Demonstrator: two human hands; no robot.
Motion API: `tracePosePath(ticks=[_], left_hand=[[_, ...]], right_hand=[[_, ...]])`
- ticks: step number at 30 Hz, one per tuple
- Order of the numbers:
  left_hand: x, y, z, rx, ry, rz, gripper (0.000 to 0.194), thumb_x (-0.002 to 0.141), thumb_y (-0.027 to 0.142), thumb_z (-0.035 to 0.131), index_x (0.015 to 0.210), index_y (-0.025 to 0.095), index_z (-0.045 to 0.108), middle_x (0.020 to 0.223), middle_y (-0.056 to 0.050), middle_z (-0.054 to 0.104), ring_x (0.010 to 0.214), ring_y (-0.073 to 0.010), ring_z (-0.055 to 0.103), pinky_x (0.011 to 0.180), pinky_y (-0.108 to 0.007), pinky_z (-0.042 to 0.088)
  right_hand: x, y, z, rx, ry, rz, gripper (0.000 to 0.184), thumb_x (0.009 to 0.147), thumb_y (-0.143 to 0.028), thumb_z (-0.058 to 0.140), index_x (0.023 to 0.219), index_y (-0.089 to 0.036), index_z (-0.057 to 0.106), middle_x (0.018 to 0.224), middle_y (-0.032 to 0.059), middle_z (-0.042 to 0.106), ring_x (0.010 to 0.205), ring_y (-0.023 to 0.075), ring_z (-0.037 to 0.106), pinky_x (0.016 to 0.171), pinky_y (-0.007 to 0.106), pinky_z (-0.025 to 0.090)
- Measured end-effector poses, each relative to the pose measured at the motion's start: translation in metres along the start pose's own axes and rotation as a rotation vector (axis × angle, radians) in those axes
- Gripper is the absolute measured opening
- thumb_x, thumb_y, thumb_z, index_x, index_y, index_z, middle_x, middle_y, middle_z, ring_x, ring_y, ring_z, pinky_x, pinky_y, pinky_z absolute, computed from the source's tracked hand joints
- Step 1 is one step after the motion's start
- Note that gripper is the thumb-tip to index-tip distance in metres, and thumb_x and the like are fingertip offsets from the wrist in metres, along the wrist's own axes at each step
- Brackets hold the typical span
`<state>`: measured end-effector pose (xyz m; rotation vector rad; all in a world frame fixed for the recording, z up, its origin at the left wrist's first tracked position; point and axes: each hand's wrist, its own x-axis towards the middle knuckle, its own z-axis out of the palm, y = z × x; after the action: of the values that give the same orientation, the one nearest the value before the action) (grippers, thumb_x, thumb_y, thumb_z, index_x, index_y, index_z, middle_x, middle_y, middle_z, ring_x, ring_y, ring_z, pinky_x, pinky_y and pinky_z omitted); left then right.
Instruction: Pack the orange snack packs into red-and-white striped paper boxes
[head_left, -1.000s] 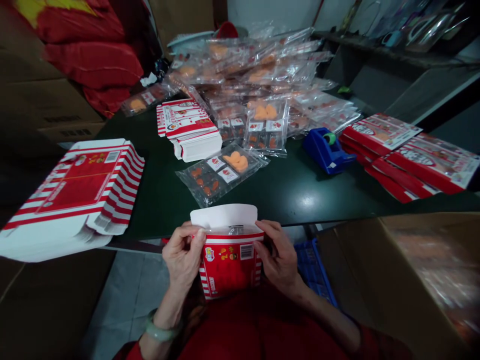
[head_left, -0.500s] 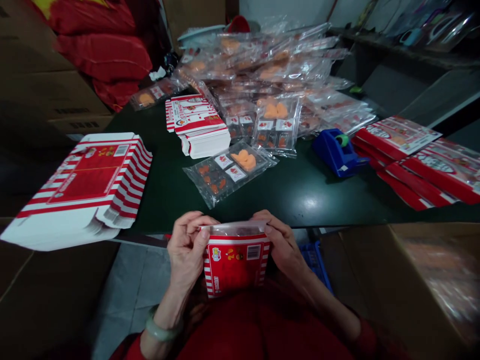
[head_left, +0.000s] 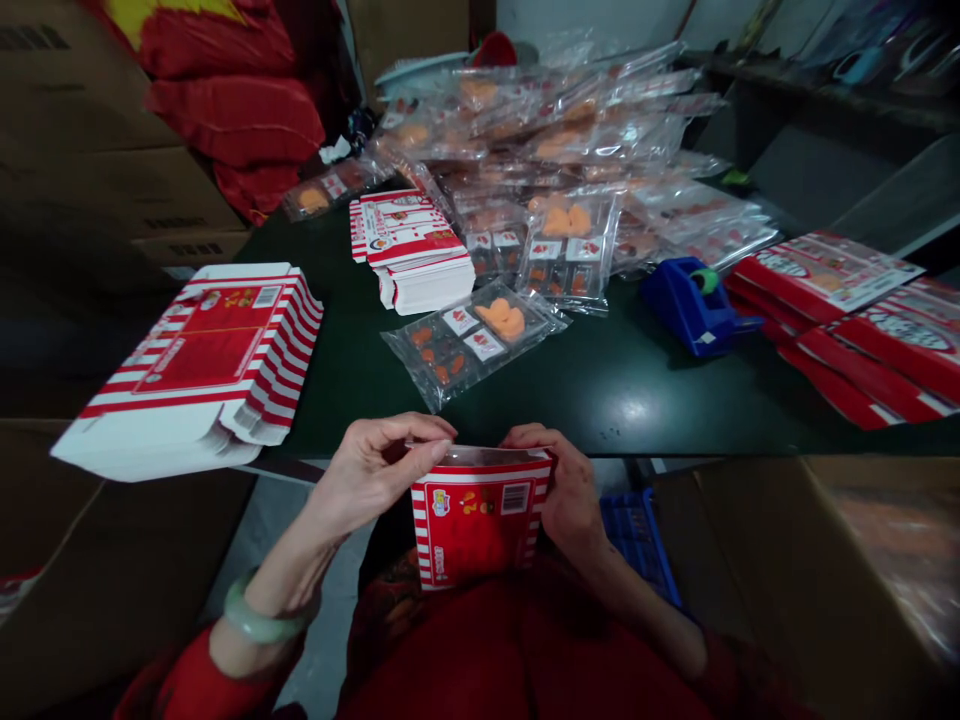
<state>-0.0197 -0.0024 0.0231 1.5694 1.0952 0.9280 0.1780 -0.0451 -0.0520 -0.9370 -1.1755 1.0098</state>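
A red cardboard box (head_left: pixel 480 530) with white striped edges stands upright against my body, below the table edge, with clear plastic showing at its open top. My left hand (head_left: pixel 375 465) pinches at its upper left corner, thumb and forefinger closed there. Along the right side my right hand (head_left: pixel 568 495) is wrapped round the box, some of its fingers hidden behind. Just beyond my hands, a clear plastic pack (head_left: pixel 476 340) with orange and brown toy-food-like pieces and small printed cards lies on the dark green table (head_left: pixel 592 390).
Flat striped cartons are stacked at the left (head_left: pixel 202 350) and centre (head_left: pixel 420 250). Behind them rises a heap of clear packs (head_left: pixel 555 120). A blue tape dispenser (head_left: pixel 694 305) stands near red boxes (head_left: pixel 862 310) on the right. Below the table are a blue crate (head_left: pixel 637 540) and cardboard boxes.
My left hand has shifted from gripping the box's left side to pinching its top left corner, its wrist swung outward. The top flap has folded down. The view has turned slightly left.
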Motion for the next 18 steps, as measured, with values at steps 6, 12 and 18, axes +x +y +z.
tracePosePath(ticks=[6, 12, 18], left_hand=[[0.008, 0.009, -0.004, -0.09, -0.339, -0.203, 0.025, 0.078, 0.033, 0.066, 0.095, 0.018, 0.075, 0.079, -0.01, 0.076, 0.062, -0.0205, 0.069, 0.054, -0.029, 0.056], [0.002, 0.001, 0.003, 0.018, -0.243, 0.015, 0.022, 0.08, 0.029, 0.065, 0.098, 0.021, 0.075, 0.103, -0.012, 0.073, 0.089, -0.0265, 0.071, 0.068, -0.035, 0.06], [-0.001, -0.012, -0.003, 0.035, -0.23, -0.005, 0.022, 0.079, 0.029, 0.066, 0.098, 0.022, 0.075, 0.108, -0.013, 0.072, 0.091, -0.0248, 0.07, 0.069, -0.032, 0.059]], right_hand=[[0.0, -0.009, 0.003, -0.184, 0.053, -0.008, 0.01, 0.085, -0.029, 0.053, 0.084, -0.021, 0.059, 0.078, 0.0007, 0.06, 0.069, 0.014, 0.056, 0.063, 0.026, 0.045], [0.01, -0.029, -0.004, -0.472, -0.004, -0.158, 0.013, 0.085, -0.014, 0.05, 0.091, -0.022, 0.058, 0.084, 0.0017, 0.063, 0.076, 0.0142, 0.06, 0.067, 0.027, 0.048], [0.022, -0.039, -0.021, -0.782, -0.277, -0.526, 0.027, 0.083, -0.002, 0.041, 0.087, -0.019, 0.063, 0.086, 0.0072, 0.061, 0.082, 0.0177, 0.06, 0.07, 0.032, 0.051]])
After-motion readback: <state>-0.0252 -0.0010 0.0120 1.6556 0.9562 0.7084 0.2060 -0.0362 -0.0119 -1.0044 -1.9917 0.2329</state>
